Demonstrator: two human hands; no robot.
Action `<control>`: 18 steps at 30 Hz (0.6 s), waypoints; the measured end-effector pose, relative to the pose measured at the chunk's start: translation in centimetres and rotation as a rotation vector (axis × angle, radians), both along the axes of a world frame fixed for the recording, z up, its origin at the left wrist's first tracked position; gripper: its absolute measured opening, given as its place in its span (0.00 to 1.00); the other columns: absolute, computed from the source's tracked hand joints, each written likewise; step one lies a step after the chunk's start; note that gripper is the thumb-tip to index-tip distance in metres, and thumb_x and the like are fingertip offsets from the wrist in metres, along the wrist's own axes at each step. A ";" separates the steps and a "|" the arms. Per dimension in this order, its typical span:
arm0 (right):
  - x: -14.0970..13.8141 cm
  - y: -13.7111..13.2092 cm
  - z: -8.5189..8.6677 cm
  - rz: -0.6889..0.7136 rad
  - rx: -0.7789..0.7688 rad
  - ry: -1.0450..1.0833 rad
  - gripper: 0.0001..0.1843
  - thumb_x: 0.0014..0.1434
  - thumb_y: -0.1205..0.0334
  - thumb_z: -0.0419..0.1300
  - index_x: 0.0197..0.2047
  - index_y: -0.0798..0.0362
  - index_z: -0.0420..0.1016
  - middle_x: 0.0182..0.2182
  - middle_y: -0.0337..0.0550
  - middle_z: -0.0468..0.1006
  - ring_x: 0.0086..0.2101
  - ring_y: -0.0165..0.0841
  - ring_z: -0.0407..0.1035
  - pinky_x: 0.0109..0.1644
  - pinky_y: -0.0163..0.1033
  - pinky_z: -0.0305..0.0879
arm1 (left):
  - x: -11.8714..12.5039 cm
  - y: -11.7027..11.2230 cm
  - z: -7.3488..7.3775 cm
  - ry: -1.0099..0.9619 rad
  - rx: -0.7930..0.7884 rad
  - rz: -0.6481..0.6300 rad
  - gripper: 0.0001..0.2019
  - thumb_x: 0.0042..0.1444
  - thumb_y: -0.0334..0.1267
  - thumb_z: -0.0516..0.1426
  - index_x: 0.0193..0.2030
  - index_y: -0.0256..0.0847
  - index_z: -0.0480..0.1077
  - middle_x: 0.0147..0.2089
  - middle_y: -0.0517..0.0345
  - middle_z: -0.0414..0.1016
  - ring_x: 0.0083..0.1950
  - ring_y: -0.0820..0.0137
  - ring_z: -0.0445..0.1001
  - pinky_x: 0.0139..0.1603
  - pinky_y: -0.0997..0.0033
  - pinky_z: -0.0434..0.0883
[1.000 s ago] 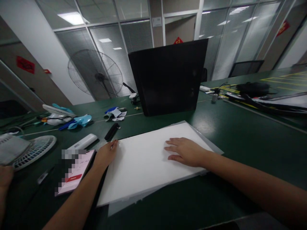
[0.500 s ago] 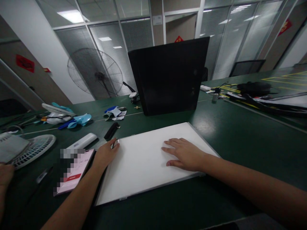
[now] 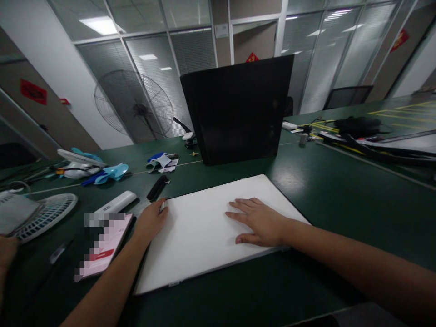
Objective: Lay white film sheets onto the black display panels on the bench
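Observation:
A large white flat panel (image 3: 204, 236) lies on the green table (image 3: 340, 195) in front of me. My right hand (image 3: 260, 221) rests flat on its upper middle, fingers stretched out and pointing left. My left hand (image 3: 150, 221) is at the panel's far left corner, fingers curled on the edge, pinching a small thin thing I cannot make out. Both forearms reach in from below.
A black upright panel (image 3: 238, 109) stands behind the white one. To the left lie a white bar (image 3: 116, 203), a black piece (image 3: 156, 187), a red-and-white card (image 3: 104, 247), a small fan guard (image 3: 44, 213) and blue gloves (image 3: 109, 172). Another person's hand (image 3: 7, 252) shows at the far left.
The white sheet has slid back onto the layer under it, so the grey margin seen a second ago no longer shows. My right hand moved slightly left and nearer.

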State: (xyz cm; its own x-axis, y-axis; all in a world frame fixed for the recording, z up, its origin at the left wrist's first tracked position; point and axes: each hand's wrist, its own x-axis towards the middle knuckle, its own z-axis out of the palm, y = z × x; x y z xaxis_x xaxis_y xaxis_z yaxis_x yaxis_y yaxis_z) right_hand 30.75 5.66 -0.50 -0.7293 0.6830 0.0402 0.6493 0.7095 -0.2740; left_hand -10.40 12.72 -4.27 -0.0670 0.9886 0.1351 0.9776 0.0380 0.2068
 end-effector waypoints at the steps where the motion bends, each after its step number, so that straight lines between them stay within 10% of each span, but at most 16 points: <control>1: 0.0 -0.1 0.1 0.029 0.003 0.013 0.49 0.65 0.26 0.51 0.77 0.49 0.58 0.76 0.58 0.50 0.73 0.55 0.45 0.74 0.65 0.42 | -0.2 0.2 -0.3 -0.006 0.017 -0.022 0.28 0.68 0.43 0.46 0.70 0.34 0.67 0.69 0.40 0.72 0.68 0.55 0.72 0.69 0.59 0.64; 8: -0.6 -1.2 0.6 0.397 0.010 0.083 0.46 0.63 0.36 0.62 0.77 0.47 0.58 0.76 0.54 0.50 0.74 0.51 0.42 0.75 0.65 0.37 | -0.4 0.6 -1.2 -0.104 0.039 -0.060 0.31 0.70 0.49 0.42 0.73 0.35 0.63 0.74 0.46 0.66 0.74 0.58 0.65 0.74 0.58 0.59; 18: -1.1 -1.8 0.2 0.480 0.204 0.143 0.26 0.69 0.49 0.58 0.64 0.52 0.75 0.69 0.52 0.68 0.70 0.45 0.57 0.72 0.58 0.52 | 0.1 0.5 -0.9 -0.043 0.029 -0.174 0.33 0.67 0.49 0.46 0.73 0.30 0.62 0.75 0.42 0.64 0.76 0.57 0.61 0.77 0.57 0.54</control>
State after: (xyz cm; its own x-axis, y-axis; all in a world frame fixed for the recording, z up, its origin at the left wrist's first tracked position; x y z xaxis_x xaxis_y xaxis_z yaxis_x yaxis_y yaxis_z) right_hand 29.66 3.86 -0.31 -0.9350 0.2421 0.2592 0.2053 0.9653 -0.1612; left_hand -10.32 13.18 -5.18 0.0981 0.9815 0.1644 0.9593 -0.1372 0.2468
